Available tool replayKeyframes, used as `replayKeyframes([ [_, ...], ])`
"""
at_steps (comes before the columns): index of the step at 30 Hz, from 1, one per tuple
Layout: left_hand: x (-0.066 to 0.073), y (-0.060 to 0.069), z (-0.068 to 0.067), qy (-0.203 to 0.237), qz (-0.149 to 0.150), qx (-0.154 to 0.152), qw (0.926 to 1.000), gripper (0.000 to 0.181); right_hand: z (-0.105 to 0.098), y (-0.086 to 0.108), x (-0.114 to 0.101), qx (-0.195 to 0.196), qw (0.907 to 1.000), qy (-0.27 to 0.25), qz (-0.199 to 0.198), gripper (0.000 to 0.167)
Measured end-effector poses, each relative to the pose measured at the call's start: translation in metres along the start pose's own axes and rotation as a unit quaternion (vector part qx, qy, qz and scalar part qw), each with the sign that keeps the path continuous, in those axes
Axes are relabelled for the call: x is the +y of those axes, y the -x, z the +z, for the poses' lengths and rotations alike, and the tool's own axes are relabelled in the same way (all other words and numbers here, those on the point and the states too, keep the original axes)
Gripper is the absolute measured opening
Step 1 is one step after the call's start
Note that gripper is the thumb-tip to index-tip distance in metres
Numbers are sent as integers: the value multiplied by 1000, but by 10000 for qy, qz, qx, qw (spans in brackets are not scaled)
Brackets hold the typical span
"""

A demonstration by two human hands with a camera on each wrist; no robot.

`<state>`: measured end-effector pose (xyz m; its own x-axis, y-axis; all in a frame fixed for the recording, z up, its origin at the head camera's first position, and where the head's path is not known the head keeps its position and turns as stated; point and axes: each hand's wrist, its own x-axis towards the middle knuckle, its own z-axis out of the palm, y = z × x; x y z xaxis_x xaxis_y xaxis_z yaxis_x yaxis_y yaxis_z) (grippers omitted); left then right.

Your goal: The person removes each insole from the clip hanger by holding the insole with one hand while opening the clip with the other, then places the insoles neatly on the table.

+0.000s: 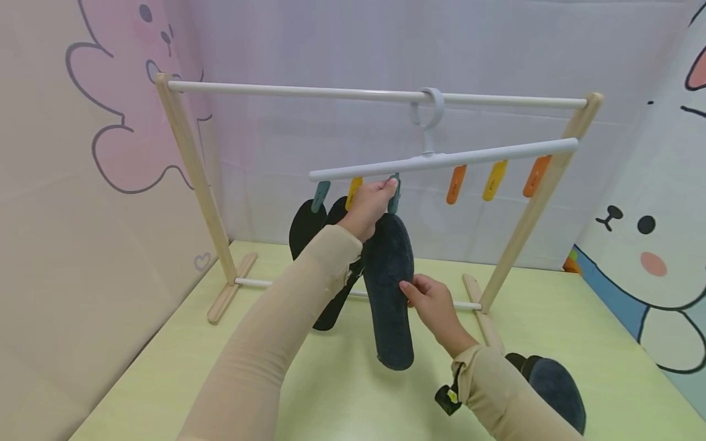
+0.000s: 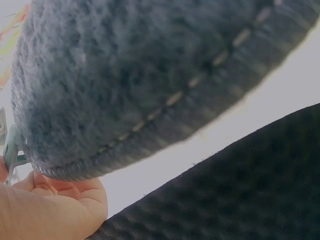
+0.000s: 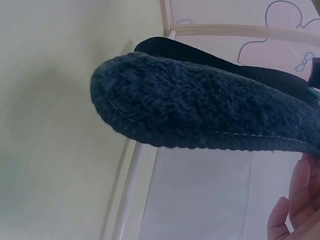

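A dark blue fuzzy insole (image 1: 390, 288) hangs below a white hanger (image 1: 480, 157), its toe end up at a green clothespin (image 1: 394, 195). With thumb and fingers, my left hand (image 1: 366, 207) pinches that clothespin; the left wrist view shows the clothespin (image 2: 11, 150) at the insole's stitched edge. My right hand (image 1: 436, 309) holds the same insole by its right edge, thumb on the front. Behind my left arm hang two black insoles (image 1: 305, 226), under another green clothespin (image 1: 320, 197) and a yellow clothespin (image 1: 353, 191); my left hand partly hides them.
The tilted hanger hooks by its ring (image 1: 436, 107) over the top bar (image 1: 309, 92) of a wooden rack (image 1: 193, 171). Two orange clothespins (image 1: 456, 185) and a yellow one hang on its right half. More insoles (image 1: 554, 389) lie on the table at lower right, beside my right sleeve.
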<state>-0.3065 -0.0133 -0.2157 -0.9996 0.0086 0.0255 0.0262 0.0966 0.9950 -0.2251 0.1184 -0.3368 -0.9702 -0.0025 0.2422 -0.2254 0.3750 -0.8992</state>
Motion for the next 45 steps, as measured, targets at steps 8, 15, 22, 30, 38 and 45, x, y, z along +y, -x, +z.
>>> replayKeyframes([
  [8,-2,-2,-2,-70,-61,-88,9999,36,-2,2,2,-9,10000,63,15,15],
  [15,-3,-1,-4,-54,46,-64,10000,30,-4,3,5,30,9999,96,-15,18],
  [22,-2,-4,-3,-236,225,-216,9992,32,-7,4,7,31,9998,189,19,17],
  [30,-1,-7,-5,-238,257,-385,9986,41,-18,9,18,153,9996,144,195,17],
  [38,-2,-7,-11,-342,271,-523,9977,45,-31,15,30,72,9988,287,399,19],
  [45,-3,-9,-14,-600,398,-570,9958,46,-47,18,33,248,9978,340,516,23],
])
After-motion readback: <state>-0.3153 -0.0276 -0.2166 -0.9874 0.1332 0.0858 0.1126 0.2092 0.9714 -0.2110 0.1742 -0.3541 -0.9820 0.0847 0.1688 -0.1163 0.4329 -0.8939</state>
